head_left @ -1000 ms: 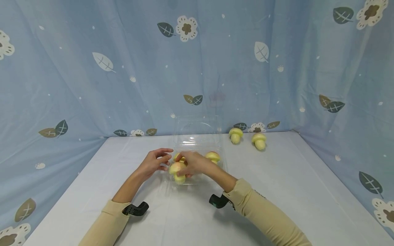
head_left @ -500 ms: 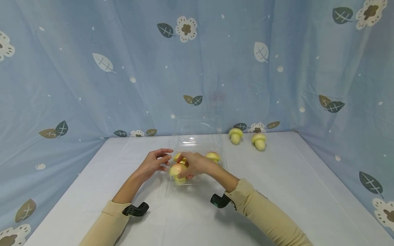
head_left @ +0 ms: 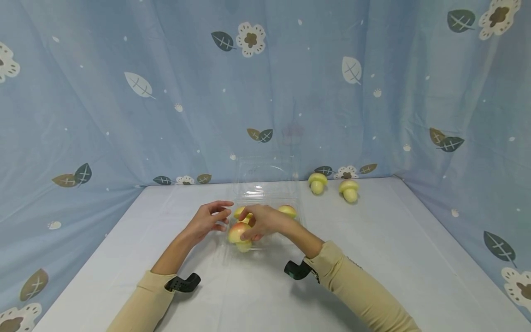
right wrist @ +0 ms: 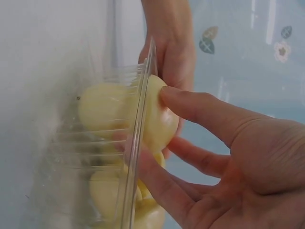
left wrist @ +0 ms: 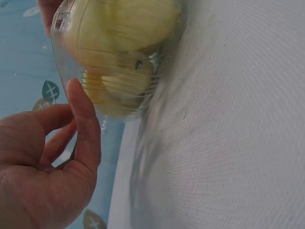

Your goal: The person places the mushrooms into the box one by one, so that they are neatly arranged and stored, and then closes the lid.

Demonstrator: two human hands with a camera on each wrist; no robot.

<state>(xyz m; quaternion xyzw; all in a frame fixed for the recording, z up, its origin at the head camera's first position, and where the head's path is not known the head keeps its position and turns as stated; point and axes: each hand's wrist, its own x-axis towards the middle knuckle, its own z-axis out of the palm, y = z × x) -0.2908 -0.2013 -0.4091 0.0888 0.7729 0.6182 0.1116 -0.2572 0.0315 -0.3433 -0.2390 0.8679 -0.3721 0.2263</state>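
Observation:
A clear plastic clamshell box (head_left: pixel 265 199) holds several yellow toy mushrooms with reddish-tinged caps. My right hand (head_left: pixel 263 222) reaches into its front left part and grips one mushroom (head_left: pixel 238 233), thumb on the cap (right wrist: pixel 162 114), other fingers down inside the box. Behind it lies a second mushroom (head_left: pixel 239 212), partly covered by that hand. Another mushroom (head_left: pixel 286 211) sits at the box's back right. My left hand (head_left: pixel 209 219) stays at the left side, its loosely bent fingers right at the box rim (left wrist: pixel 62 67).
The box's transparent lid (head_left: pixel 265 175) stands raised at the back, near the blue patterned curtain (head_left: pixel 186 115). Two more toy mushrooms lie on the white tablecloth to the right of the lid, one mushroom (head_left: pixel 317 183) left of the other mushroom (head_left: pixel 349 191).
The gripped mushroom has shifted slightly toward the front of the box, its cap tilting so more of the reddish top shows. My left hand has stayed in place.

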